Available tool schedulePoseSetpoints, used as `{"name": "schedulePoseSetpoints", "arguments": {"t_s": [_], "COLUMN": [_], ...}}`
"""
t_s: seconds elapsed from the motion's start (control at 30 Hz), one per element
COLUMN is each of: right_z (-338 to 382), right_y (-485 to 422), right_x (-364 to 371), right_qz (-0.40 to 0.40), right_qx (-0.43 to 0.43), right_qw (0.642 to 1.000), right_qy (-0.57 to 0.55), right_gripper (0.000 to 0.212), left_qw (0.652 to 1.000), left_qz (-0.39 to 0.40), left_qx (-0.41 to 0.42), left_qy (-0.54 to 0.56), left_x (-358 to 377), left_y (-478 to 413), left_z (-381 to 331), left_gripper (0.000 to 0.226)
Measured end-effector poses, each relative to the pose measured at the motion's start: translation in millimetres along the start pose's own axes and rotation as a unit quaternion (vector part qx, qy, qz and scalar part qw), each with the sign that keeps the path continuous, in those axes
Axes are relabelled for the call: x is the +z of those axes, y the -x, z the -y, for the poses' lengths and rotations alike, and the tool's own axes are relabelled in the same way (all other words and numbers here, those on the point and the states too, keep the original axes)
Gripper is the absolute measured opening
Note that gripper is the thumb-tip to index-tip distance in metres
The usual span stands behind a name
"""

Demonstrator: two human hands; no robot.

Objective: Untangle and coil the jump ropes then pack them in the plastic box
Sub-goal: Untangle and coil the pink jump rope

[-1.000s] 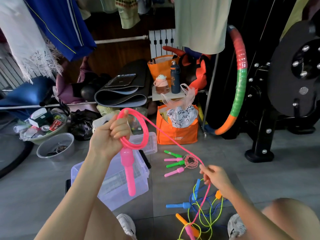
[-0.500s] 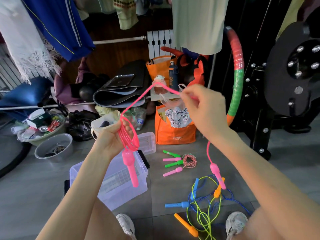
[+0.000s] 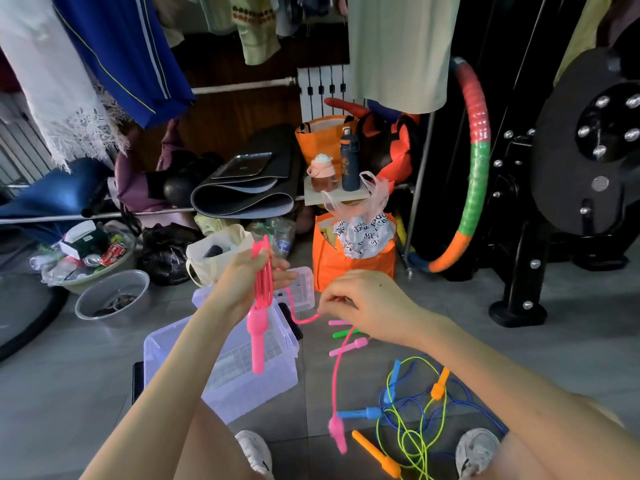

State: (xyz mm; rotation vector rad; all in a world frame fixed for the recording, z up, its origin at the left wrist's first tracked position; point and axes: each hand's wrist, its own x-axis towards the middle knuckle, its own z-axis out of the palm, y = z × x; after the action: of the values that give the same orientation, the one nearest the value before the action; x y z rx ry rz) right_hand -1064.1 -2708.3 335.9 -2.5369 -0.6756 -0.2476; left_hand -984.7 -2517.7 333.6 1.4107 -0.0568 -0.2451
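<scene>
I sat over a grey tiled floor (image 3: 86,393) with my left hand (image 3: 247,277) raised in front of me, its thumb and fingers closed round several gathered loops of the pink jump rope (image 3: 264,275). One pink handle (image 3: 257,344) hung straight down from that hand, in front of the open, clear plastic box (image 3: 242,393) that stood on the floor just ahead of my left shoe (image 3: 254,452). My right hand (image 3: 367,304) was lower and to the right, its fingertips pinching the free run of the same cord. The cord sagged in a short curve between my hands, then dropped to the other pink handle (image 3: 337,434), which was hanging clear of the floor or resting on it; I could not tell which. The cord looked like thin, smooth plastic. I judged it light and limp enough to loop, yet likely to spring open if my grip slackened and slick enough to slide through a loose pinch. The handles seemed the only stiff, weighty parts, so the hanging one would probably swing and tug at the tail. The best hold seemed to be across all the loops at once with the left hand, and on the free cord close to the coil with the right. Between my feet lay the blue and yellow-green ropes (image 3: 415,420), tangled together and untouched, and a few smaller pink and green handles (image 3: 346,332) lay near my right hand.
</scene>
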Motion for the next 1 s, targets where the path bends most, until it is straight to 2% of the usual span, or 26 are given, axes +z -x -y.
{"name": "schedulePoseSetpoints", "arguments": {"t_s": [0.1,0.2,0.4,0.53,0.67,0.8,0.9,1.0], "right_z": [6.0,11.0,9.9,10.8,14.1,8.8,4.2,-1.8], "right_y": [-7.2,-13.6,-12.0,-5.4,-8.9,-16.3,-22.1,-29.5], "right_x": [-11.8,-17.3,-13.1,-24.1,-41.5,-48.4,-55.5,-62.1], "right_qz": [-0.024,-0.021,0.04,0.034,0.024,0.017,-0.013,-0.034], "right_qx": [0.015,0.016,0.025,0.041,0.046,0.061,0.058,0.069], "right_qw": [0.998,0.997,0.998,0.984,0.974,0.976,0.973,0.966], "right_qy": [-0.054,-0.079,-0.042,-0.171,-0.222,-0.206,-0.223,-0.248], "right_gripper": [0.024,0.02,0.024,0.019,0.024,0.039,0.048,0.051], "left_qw": [0.998,0.996,0.985,0.991,0.996,0.988,0.985,0.974], "left_qz": [0.046,0.078,0.059,0.057,0.075,0.103,0.132,0.186], "left_qx": [-0.003,-0.015,-0.058,-0.035,-0.031,-0.053,-0.065,-0.078], "left_qy": [-0.041,-0.028,0.148,0.113,0.032,0.102,0.088,0.104], "left_x": [4.3,13.8,26.6,26.9,34.2,41.4,47.0,54.8], "left_y": [4.9,9.6,3.7,-1.1,3.0,2.0,4.3,15.4], "left_z": [1.5,0.8,-5.8,-5.6,5.3,14.8,21.1,27.4], "left_gripper": [0.022,0.025,0.024,0.02,0.018,0.02,0.025,0.012]}}
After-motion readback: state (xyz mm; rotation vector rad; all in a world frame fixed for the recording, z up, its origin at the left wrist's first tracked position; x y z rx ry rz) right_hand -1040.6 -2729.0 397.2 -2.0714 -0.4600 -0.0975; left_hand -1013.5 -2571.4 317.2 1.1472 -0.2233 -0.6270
